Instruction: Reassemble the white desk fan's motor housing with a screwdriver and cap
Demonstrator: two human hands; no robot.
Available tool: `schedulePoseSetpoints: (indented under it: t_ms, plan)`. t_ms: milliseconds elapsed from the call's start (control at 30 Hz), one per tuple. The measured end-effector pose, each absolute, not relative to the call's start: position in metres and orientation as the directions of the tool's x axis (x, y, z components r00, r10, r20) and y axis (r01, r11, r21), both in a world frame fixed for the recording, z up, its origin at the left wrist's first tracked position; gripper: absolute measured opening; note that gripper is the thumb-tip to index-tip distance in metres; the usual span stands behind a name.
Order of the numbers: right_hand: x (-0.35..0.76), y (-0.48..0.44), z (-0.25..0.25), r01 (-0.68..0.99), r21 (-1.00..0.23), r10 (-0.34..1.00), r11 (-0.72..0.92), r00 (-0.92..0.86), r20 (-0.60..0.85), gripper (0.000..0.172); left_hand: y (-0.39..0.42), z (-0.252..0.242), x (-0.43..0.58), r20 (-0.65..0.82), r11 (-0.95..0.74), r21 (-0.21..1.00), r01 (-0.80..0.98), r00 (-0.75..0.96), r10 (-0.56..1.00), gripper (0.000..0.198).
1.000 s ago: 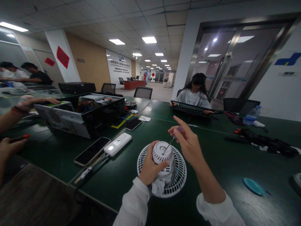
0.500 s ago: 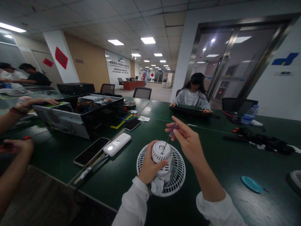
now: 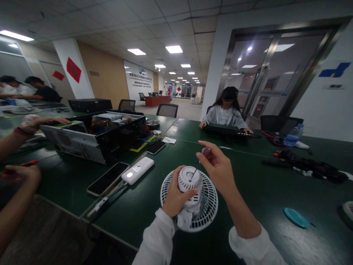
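Note:
A small white fan (image 3: 190,178) lies face down on the green table, its slotted motor housing uppermost and its round grille (image 3: 211,200) flat below. My left hand (image 3: 176,195) is wrapped round the housing, thumb on the near side and fingers on the far left. In my right hand (image 3: 216,163) is a screwdriver (image 3: 197,166) with a purplish handle, pinched between thumb and fingers. Its thin shaft slants down to the left, and the tip meets the top of the housing. Whether a screw sits under the tip is too small to tell.
To the left are an opened computer case (image 3: 96,136), a phone (image 3: 108,178) and a white power bank (image 3: 138,171). A co-worker's hands (image 3: 24,175) are beside the case. Another person (image 3: 226,110) sits opposite. A teal disc (image 3: 296,217) and a water bottle (image 3: 293,134) lie to the right.
My right fingers have shifted on the screwdriver's handle, the thumb now further forward and the hand slightly lower. My left hand and the fan have stayed in place.

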State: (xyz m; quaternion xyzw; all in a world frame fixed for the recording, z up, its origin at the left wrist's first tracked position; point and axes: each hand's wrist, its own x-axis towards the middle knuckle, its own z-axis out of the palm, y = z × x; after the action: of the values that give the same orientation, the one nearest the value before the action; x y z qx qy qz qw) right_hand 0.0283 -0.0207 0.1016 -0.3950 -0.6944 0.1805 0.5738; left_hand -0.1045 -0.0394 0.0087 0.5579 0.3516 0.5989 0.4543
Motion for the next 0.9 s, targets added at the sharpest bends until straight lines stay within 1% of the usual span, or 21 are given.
schedulePoseSetpoints:
  t_ms: [33, 100, 167, 200, 300, 367, 433, 500, 600, 667, 767, 900]
  plan:
    - [0.028, -0.021, 0.102, 0.334, -0.705, 0.758, 0.626, -0.049, 0.65, 0.038, -0.039, 0.009, -0.104, 0.348, -0.339, 0.928, -0.152, 0.032, 0.937, 0.065]
    - [0.029, -0.023, 0.103, 0.255, -0.732, 0.772, 0.632, -0.116, 0.626, 0.043, -0.039, 0.009, -0.104, 0.346, -0.338, 0.929, -0.154, 0.025, 0.938, 0.065]
    - [0.03, -0.024, 0.105, 0.218, -0.741, 0.772, 0.635, -0.138, 0.621, 0.041, -0.039, 0.009, -0.104, 0.348, -0.34, 0.927, -0.155, 0.025, 0.937, 0.065]
    - [0.03, -0.024, 0.105, 0.258, -0.725, 0.766, 0.638, -0.12, 0.632, 0.038, -0.039, 0.009, -0.104, 0.352, -0.344, 0.926, -0.155, 0.027, 0.936, 0.064]
    - [0.031, -0.022, 0.105, 0.474, -0.623, 0.736, 0.622, -0.083, 0.672, 0.03, -0.039, 0.006, -0.104, 0.359, -0.351, 0.924, -0.151, 0.029, 0.933, 0.064]
    - [0.031, -0.02, 0.103, 0.514, -0.596, 0.746, 0.617, -0.14, 0.651, 0.032, -0.039, 0.005, -0.104, 0.36, -0.352, 0.924, -0.15, 0.03, 0.932, 0.065]
    - [0.031, -0.018, 0.1, 0.454, -0.629, 0.76, 0.631, -0.198, 0.619, 0.038, -0.038, 0.004, -0.104, 0.362, -0.354, 0.923, -0.148, 0.03, 0.932, 0.065]
    - [0.03, -0.017, 0.097, 0.385, -0.662, 0.76, 0.643, -0.212, 0.615, 0.04, -0.038, 0.004, -0.104, 0.366, -0.358, 0.922, -0.147, 0.029, 0.93, 0.065]
    - [0.026, -0.019, 0.094, 0.325, -0.699, 0.765, 0.637, -0.156, 0.624, 0.042, -0.038, 0.006, -0.104, 0.358, -0.35, 0.924, -0.153, 0.027, 0.933, 0.066]
    - [0.023, -0.02, 0.094, 0.335, -0.706, 0.767, 0.625, -0.09, 0.636, 0.045, -0.038, 0.007, -0.104, 0.35, -0.341, 0.926, -0.162, 0.029, 0.936, 0.066]
    - [0.023, -0.023, 0.096, 0.379, -0.683, 0.748, 0.624, -0.035, 0.663, 0.04, -0.039, 0.008, -0.104, 0.346, -0.335, 0.924, -0.184, 0.032, 0.938, 0.066]
    - [0.028, -0.023, 0.099, 0.29, -0.706, 0.747, 0.646, -0.052, 0.662, 0.034, -0.04, 0.008, -0.104, 0.338, -0.325, 0.926, -0.193, 0.038, 0.94, 0.066]
